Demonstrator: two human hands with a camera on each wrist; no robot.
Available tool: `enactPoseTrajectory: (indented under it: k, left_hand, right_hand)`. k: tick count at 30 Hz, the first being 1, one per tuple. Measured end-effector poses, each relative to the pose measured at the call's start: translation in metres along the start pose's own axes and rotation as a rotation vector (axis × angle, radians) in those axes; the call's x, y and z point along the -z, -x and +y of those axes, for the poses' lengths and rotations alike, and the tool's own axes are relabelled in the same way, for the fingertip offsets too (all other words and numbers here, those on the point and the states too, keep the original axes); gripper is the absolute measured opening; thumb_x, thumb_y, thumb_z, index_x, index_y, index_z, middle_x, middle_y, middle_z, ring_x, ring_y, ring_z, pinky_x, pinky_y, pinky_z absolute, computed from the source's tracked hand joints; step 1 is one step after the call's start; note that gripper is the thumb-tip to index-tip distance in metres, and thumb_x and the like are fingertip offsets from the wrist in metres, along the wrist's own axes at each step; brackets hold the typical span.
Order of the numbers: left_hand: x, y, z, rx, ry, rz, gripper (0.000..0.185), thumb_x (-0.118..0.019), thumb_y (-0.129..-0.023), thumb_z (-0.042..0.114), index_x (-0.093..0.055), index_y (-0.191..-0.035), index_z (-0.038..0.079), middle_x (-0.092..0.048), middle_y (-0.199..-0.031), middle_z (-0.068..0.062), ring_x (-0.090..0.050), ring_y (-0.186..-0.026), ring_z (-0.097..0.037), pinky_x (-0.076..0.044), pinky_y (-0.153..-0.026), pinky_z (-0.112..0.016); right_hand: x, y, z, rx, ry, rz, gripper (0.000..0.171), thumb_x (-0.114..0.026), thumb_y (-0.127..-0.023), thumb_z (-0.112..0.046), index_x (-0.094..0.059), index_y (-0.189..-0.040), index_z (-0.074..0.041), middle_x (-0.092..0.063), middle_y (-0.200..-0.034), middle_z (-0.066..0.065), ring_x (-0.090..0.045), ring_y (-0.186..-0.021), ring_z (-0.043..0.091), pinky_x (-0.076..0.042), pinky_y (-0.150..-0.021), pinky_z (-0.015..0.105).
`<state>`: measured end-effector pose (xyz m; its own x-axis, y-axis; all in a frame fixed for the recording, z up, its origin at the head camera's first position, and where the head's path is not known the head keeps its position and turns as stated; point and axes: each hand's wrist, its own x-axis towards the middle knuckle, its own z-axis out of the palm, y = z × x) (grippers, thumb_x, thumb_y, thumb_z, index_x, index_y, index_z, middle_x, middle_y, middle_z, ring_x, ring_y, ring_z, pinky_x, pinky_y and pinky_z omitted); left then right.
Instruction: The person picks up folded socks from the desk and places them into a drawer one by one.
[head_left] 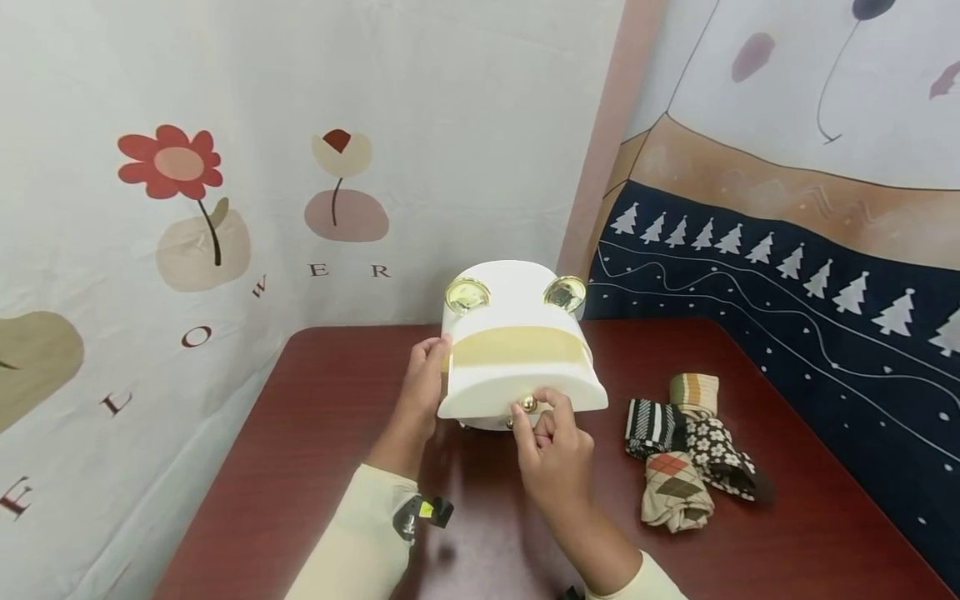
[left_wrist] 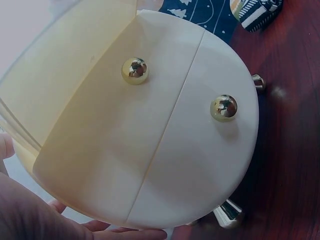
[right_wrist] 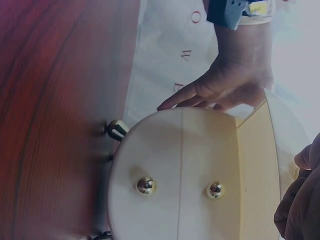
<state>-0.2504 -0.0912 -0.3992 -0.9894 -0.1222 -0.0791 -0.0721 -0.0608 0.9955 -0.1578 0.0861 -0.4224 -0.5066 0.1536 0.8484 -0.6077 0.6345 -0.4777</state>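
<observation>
A white rounded storage box with two gold-rimmed discs on its upper part stands on the table. Its front lid is swung up. My right hand pinches the gold knob on that lid between thumb and index finger. Against the box's left side rests my left hand, fingers extended along the wall, as the right wrist view shows. Below the lid, the left wrist view shows two front panels split by a seam, an upper gold knob and a lower gold knob. Short metallic legs hold the box up.
Several folded socks lie to the right of the box: striped, black-and-white, flowered and argyle. The dark red table ends at the back against printed wall cloths.
</observation>
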Motion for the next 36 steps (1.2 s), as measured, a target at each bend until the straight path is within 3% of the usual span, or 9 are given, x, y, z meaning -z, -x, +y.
enactPoseTrajectory:
  k: [4, 8, 11, 18, 31, 36]
  left_hand:
    - [0.001, 0.0, 0.0, 0.0, 0.009, -0.015, 0.062, -0.049, -0.113, 0.051, -0.04, -0.155, 0.006, -0.051, -0.144, -0.017, -0.055, -0.121, -0.026, -0.048, -0.103, -0.041]
    - [0.003, 0.0, 0.001, 0.013, 0.01, -0.039, 0.062, -0.048, -0.113, 0.054, -0.04, -0.156, 0.009, -0.054, -0.134, -0.014, -0.058, -0.104, -0.019, -0.053, -0.08, -0.031]
    - [0.005, 0.001, 0.001, 0.013, 0.003, -0.05, 0.063, -0.048, -0.112, 0.056, -0.041, -0.156, 0.011, -0.055, -0.135, -0.015, -0.059, -0.105, -0.022, -0.054, -0.081, -0.036]
    - [0.006, -0.001, 0.001, -0.024, -0.022, -0.05, 0.064, -0.048, -0.113, 0.053, -0.039, -0.157, 0.007, -0.052, -0.142, -0.017, -0.055, -0.117, -0.025, -0.046, -0.097, -0.04]
    - [0.005, -0.002, -0.002, -0.014, -0.005, -0.039, 0.062, -0.049, -0.113, 0.051, -0.039, -0.157, 0.007, -0.053, -0.14, -0.016, -0.056, -0.112, -0.023, -0.049, -0.089, -0.032]
    - [0.006, -0.001, -0.003, -0.005, 0.012, -0.053, 0.063, -0.049, -0.113, 0.052, -0.038, -0.157, 0.008, -0.052, -0.138, -0.016, -0.057, -0.11, -0.024, -0.051, -0.084, -0.035]
  right_hand:
    - [0.006, 0.003, -0.004, 0.011, 0.004, -0.012, 0.03, -0.084, -0.09, -0.002, -0.066, -0.113, -0.005, -0.033, -0.057, -0.008, -0.022, -0.054, -0.009, -0.024, -0.044, 0.013]
    - [0.011, 0.006, -0.007, 0.022, 0.004, -0.011, 0.031, -0.084, -0.089, -0.001, -0.066, -0.114, -0.004, -0.032, -0.057, -0.008, -0.021, -0.054, -0.009, -0.023, -0.043, 0.013]
    - [0.014, 0.009, -0.007, 0.037, 0.008, -0.009, 0.03, -0.084, -0.089, -0.002, -0.066, -0.114, -0.003, -0.033, -0.057, -0.008, -0.022, -0.053, -0.009, -0.023, -0.043, 0.012]
    - [0.019, 0.015, -0.01, 0.035, -0.002, -0.01, 0.034, -0.085, -0.085, 0.002, -0.066, -0.113, -0.003, -0.032, -0.058, -0.008, -0.024, -0.053, -0.006, -0.026, -0.044, 0.012]
    - [0.021, 0.019, -0.007, 0.022, 0.015, -0.015, 0.04, -0.09, -0.08, 0.003, -0.066, -0.112, -0.004, -0.033, -0.059, -0.009, -0.026, -0.054, -0.007, -0.027, -0.045, 0.012]
    - [0.023, 0.019, -0.008, 0.019, 0.004, -0.025, 0.034, -0.088, -0.086, -0.003, -0.067, -0.113, -0.003, -0.033, -0.058, -0.007, -0.026, -0.054, -0.006, -0.028, -0.045, 0.012]
